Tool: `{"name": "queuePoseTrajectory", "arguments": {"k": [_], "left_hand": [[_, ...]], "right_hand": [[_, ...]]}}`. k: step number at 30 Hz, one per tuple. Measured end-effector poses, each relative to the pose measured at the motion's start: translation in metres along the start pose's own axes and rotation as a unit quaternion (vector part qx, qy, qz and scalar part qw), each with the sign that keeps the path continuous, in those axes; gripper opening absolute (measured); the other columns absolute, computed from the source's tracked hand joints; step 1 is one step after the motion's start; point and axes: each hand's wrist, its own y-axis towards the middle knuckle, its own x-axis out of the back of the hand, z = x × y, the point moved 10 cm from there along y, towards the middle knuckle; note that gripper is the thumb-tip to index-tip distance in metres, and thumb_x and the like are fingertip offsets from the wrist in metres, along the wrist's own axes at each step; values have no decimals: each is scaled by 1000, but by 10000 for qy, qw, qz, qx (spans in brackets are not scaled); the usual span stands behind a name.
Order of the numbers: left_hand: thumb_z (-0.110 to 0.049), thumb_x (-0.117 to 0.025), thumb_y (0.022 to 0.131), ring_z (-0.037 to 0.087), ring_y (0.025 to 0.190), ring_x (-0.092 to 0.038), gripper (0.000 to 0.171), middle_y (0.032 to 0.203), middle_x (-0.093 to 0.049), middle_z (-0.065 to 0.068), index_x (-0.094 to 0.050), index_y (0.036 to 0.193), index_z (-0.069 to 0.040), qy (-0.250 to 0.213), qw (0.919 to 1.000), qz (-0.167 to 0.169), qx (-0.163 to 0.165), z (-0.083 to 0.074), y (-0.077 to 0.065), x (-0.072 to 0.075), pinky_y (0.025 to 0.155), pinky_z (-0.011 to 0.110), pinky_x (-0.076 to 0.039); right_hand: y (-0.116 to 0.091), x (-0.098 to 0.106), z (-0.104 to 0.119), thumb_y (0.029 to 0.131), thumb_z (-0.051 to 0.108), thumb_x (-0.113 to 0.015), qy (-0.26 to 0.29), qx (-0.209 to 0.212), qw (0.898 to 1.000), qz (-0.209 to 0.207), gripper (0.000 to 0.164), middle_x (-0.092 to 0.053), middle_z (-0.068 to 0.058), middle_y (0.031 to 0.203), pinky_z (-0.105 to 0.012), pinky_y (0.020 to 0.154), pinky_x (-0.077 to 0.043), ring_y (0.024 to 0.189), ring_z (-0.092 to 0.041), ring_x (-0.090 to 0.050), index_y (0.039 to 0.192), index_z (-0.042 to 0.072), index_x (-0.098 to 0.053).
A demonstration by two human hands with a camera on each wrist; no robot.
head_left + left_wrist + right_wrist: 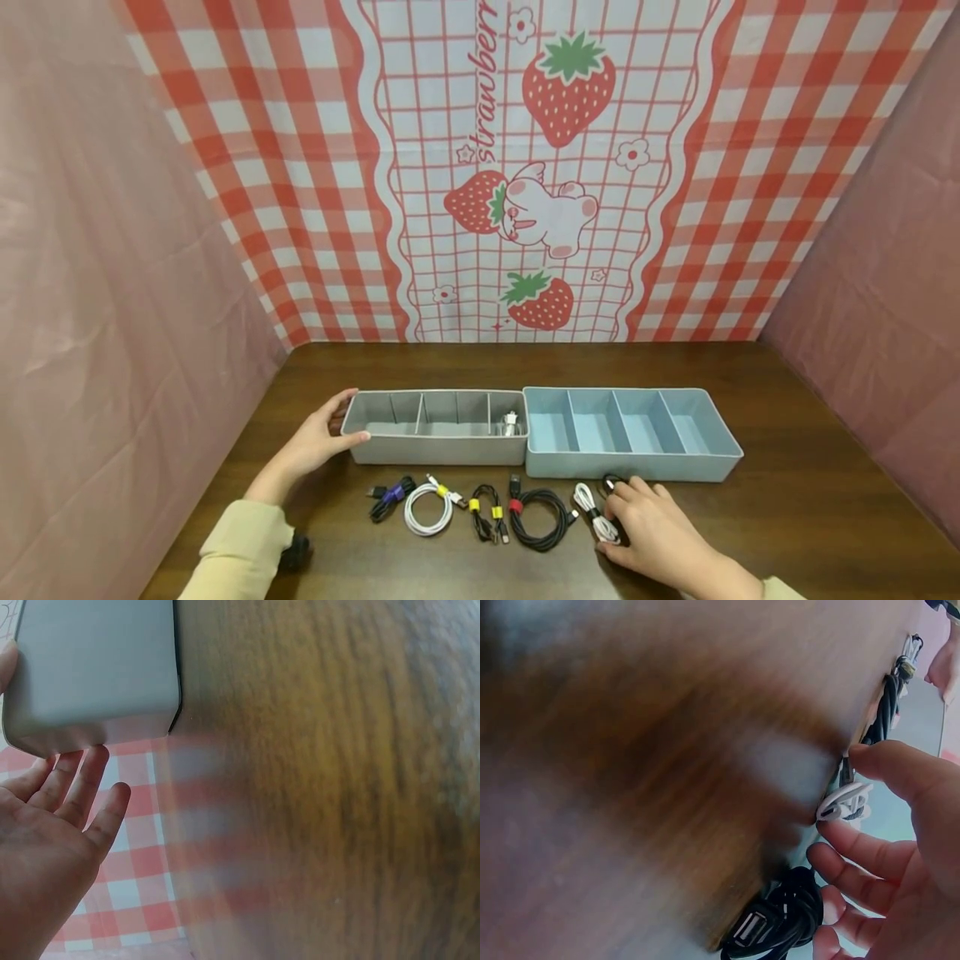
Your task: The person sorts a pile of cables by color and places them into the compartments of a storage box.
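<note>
My left hand (321,437) holds the left end of the grey divided box (438,450), thumb over the front rim and fingers at the far side. In the left wrist view, its fingertips touch the box's end wall (97,667). On the right, my right hand (656,525) is down at a bundled white cable (597,515), thumb and forefinger on either side. Some space shows between thumb and cable in the right wrist view. A black cable bundle (780,922) lies by the other fingers, mostly hidden by the hand in the head view.
A blue divided box (630,465) adjoins the grey one. White cable ends (510,423) show in the grey box's right compartment. Before the boxes lie a purple-tied black cable (392,498), a coiled white cable (427,508), a yellow-tied black cable (487,512) and a red-tied black cable (540,518).
</note>
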Motion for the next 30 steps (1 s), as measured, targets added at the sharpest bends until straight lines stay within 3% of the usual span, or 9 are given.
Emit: {"name": "queuePoseTrajectory", "arguments": {"k": [11, 21, 30], "left_hand": [[-20, -72, 84, 43, 120, -48, 77, 137, -43, 28, -29, 146, -3, -93, 9999, 56, 35, 3, -1, -2, 95, 52, -42], [-26, -73, 83, 42, 121, -48, 80, 137, -43, 27, -29, 146, -4, -21, 10000, 48, 3, 2, -1, -1, 95, 52, -42], [-21, -73, 84, 42, 119, -50, 78, 136, -45, 28, -29, 145, -1, -70, 9999, 7, -108, -1, 1, 0, 94, 50, -43]], "right_hand": [[0, -3, 0, 56, 40, -82, 9, 31, 10000, 87, 36, -47, 14, 73, -28, 59, -30, 73, -10, -43, 70, 24, -54], [2, 1, -1, 56, 38, -83, 128, 113, 9998, -73, 37, -43, 16, 72, -26, 57, -30, 71, -8, -42, 69, 25, -51], [4, 7, 0, 60, 35, -83, 215, 270, 9992, -186, 34, -44, 15, 74, -26, 56, -32, 71, -8, -42, 72, 25, -52]]}}
